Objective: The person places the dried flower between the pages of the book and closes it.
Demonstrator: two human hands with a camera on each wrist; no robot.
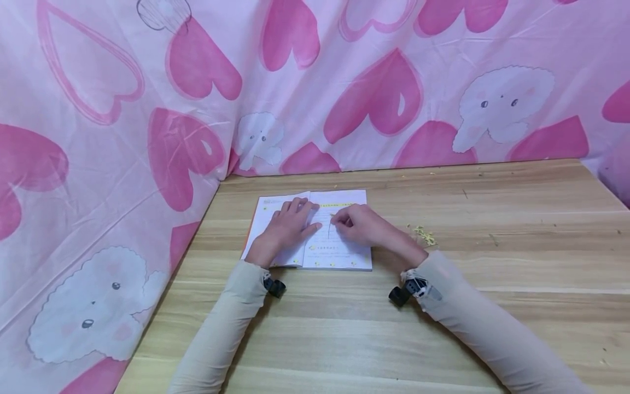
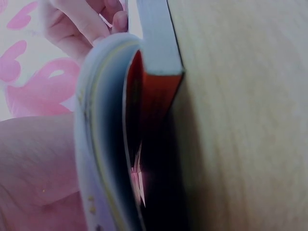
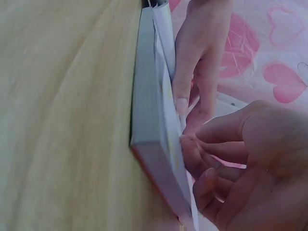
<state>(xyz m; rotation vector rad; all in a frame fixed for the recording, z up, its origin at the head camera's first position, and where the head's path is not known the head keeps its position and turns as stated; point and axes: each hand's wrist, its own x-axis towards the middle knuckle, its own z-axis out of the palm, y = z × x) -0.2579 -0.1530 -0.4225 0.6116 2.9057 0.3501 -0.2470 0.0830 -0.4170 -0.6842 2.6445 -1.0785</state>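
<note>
An open book [image 1: 339, 257] with white printed pages and small yellow decorations lies on the wooden table. My left hand [image 1: 290, 225] rests on it near the middle fold, fingers spread and fairly straight. Over the right page, my right hand [image 1: 361, 224] pinches a thin dark stem [image 1: 328, 230] with a bit of yellow near its upper end. In the right wrist view, the right hand [image 3: 250, 163] has thumb and fingertips together beside the page edge; the stem is hard to make out there. The left wrist view shows the left pages [image 2: 98, 120] bowed up from the orange cover [image 2: 159, 96].
Right of the book is a small pile of yellow-green flower bits [image 1: 425, 236]. Thin stem scraps [image 1: 494, 239] and crumbs are scattered over the table [image 1: 492, 306]. A pink heart-patterned cloth [image 1: 295, 126] hangs behind and along the left side.
</note>
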